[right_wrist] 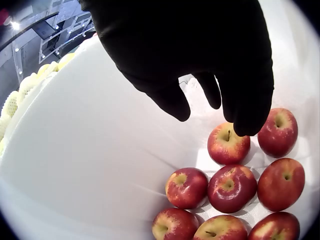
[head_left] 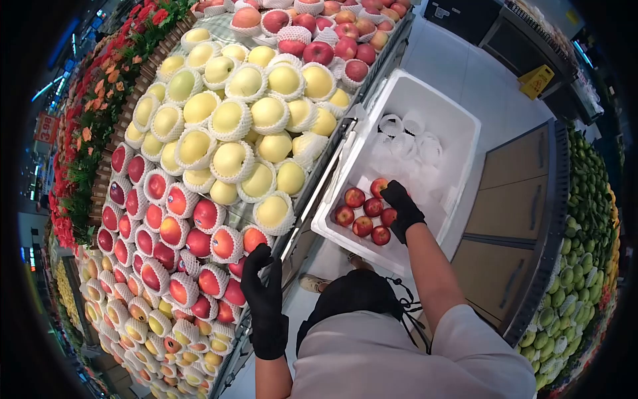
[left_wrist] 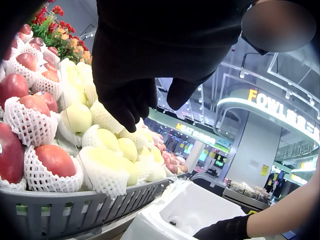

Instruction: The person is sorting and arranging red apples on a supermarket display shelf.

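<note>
From the head, the right hand [head_left: 403, 211] reaches into a white box [head_left: 435, 100], low over loose red apples [head_left: 354, 197] gathered at the end nearer the person. The box's long axis runs away from the person, leaning to the right, and white foam nets [head_left: 403, 146] lie at its far end. The left hand [head_left: 266, 289] is raised beside the fruit stand, next to red apples in foam nets [head_left: 177, 201], its thumb apart from its fingers; yellow fruit [head_left: 229, 120] is heaped farther along. From the left wrist, that hand's fingers hang loosely bent, thumb well apart, with nothing between them; yellow fruit lies behind the fingertips and a grey slatted edge [left_wrist: 90, 212] fronts the stand. From the right wrist, the other hand's thumb and fingers are spread, with a gap between, and the fingertips overlap the nearest loose apple [right_wrist: 225, 150]; whether they touch it I cannot tell. That apple's short stem points up, and most of the others also turn their stem hollows upward. The apples are roundish, so a long axis is hard to read, though the one at the right looks taller than wide.
</note>
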Demonstrator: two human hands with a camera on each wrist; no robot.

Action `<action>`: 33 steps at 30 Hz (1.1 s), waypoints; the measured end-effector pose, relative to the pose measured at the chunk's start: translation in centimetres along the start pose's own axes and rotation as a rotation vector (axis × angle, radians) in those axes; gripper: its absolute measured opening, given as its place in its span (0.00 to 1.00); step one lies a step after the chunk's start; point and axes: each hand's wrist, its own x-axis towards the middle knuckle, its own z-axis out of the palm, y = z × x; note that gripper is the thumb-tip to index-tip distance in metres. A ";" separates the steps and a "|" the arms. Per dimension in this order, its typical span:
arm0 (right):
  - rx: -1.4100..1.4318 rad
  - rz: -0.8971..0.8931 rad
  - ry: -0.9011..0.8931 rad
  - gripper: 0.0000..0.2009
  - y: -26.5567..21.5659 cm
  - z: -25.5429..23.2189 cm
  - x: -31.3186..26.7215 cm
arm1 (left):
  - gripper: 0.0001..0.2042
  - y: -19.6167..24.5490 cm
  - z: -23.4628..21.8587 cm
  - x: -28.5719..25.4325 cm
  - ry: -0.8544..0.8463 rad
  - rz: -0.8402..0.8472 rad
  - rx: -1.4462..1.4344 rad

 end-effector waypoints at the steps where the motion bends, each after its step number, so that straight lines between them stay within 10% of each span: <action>1: 0.044 0.038 0.026 0.23 0.2 0.1 0.5 | 0.17 0.0 0.3 0.0 -0.007 -0.006 0.006; 8: -0.919 -0.494 0.263 0.16 10.8 -2.7 18.1 | 0.16 -1.5 1.7 -0.4 -0.019 -0.046 0.064; 12: -1.412 -0.581 0.329 0.16 10.2 -1.2 16.8 | 0.17 -1.5 1.5 -0.3 -0.014 -0.091 0.101; 33: -0.919 -0.108 0.394 0.37 6.5 0.4 14.3 | 0.14 -0.8 2.3 -0.7 -0.022 -0.095 0.074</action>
